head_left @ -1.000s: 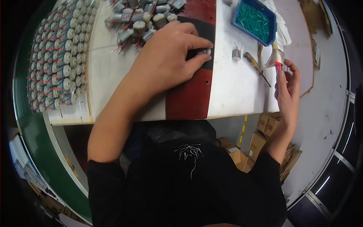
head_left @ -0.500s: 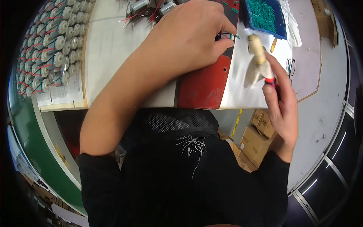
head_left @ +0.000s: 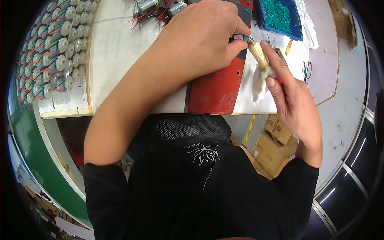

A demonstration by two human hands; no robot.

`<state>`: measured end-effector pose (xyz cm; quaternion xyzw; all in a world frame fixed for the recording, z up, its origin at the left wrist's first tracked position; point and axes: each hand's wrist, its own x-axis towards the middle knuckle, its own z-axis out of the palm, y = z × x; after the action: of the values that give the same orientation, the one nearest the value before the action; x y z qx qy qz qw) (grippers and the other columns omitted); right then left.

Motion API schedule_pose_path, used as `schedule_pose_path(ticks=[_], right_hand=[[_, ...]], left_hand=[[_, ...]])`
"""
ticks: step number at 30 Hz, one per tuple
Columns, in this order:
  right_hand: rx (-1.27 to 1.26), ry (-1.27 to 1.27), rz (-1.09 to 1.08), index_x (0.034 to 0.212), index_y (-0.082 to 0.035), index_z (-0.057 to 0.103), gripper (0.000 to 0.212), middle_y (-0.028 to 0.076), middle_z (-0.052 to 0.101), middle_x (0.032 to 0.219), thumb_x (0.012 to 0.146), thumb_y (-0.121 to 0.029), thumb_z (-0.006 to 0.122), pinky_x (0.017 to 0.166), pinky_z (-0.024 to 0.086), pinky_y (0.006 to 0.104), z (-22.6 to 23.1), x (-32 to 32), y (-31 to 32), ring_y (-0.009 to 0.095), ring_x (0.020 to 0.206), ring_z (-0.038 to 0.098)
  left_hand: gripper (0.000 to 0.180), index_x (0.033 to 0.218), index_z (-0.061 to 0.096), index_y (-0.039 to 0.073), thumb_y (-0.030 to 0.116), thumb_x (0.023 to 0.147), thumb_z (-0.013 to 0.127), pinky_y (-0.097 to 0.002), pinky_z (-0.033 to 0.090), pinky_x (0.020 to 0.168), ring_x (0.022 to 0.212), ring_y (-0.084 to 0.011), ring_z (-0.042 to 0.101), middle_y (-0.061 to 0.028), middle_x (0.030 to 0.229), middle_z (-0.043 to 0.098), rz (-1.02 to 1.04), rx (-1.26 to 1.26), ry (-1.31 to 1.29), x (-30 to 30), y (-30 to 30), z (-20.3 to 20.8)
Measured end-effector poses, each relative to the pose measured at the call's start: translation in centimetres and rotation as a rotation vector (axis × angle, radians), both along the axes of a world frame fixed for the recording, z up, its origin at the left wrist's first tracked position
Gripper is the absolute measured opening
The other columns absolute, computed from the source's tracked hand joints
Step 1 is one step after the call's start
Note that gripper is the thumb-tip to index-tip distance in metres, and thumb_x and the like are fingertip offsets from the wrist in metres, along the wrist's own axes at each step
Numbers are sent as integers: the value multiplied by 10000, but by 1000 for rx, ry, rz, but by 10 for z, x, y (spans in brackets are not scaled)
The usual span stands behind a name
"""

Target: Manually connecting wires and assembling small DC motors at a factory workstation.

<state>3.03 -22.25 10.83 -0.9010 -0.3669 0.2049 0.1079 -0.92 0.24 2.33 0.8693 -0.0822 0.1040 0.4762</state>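
Observation:
My left hand (head_left: 208, 38) reaches across the red metal plate (head_left: 216, 90), thumb and forefinger closed at the plate's right edge. A small part with green and white bits (head_left: 239, 37) shows between those fingertips, mostly hidden by the hand. My right hand (head_left: 294, 90) grips a hand tool (head_left: 259, 54) with a tan, wrapped-looking body, some red by the palm and a thin dark tip. That tip meets the small part beside my left fingertips. Whitish cloth-like material (head_left: 259, 86) hangs below the tool.
A blue bin (head_left: 296, 20) of small green pieces stands at the far right. Small motors (head_left: 148, 6) with red wires lie beyond my left arm. Rows of white-wheeled assemblies (head_left: 52, 52) fill the left side. Eyeglasses (head_left: 307, 71) and a yellow-handled tool (head_left: 289, 47) lie at the right.
My right hand has moved the tool left, bringing its tip to the small part at my left fingertips. My left hand has stayed in place.

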Motion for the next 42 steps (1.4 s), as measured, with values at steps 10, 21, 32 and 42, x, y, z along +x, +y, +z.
schedule_pose_path(ticks=[10,21,32,42], right_hand=[[-131,-146,163,1578,-156,417,632,268,658,873,984,-39,600,690,498,478,15,1,18,461,718,623],[-514,-342,355,1559,-20,389,671,200,685,817,928,49,609,680,532,460,23,1,35,407,668,653],[-279,-267,446,1316,-13,553,339,201,625,740,990,-80,614,705,505,462,6,46,12,380,720,647],[-52,-361,360,1007,-48,657,540,130,600,581,1070,-547,461,532,520,414,-52,67,3,330,571,661]], left_hand=[[200,1018,779,-7,116,886,692,-430,512,843,933,-340,629,-169,877,642,-3,13,-33,-1,-1,-2],[138,910,763,-9,99,884,681,-446,506,809,888,-348,622,-180,844,622,-15,81,-128,-2,-3,-6],[130,939,777,7,79,881,687,-439,505,795,866,-348,624,-174,826,623,-43,-16,-72,3,-1,-4],[176,1005,782,-8,72,869,705,-425,512,790,866,-346,636,-175,846,646,-48,-55,-37,1,4,0]])
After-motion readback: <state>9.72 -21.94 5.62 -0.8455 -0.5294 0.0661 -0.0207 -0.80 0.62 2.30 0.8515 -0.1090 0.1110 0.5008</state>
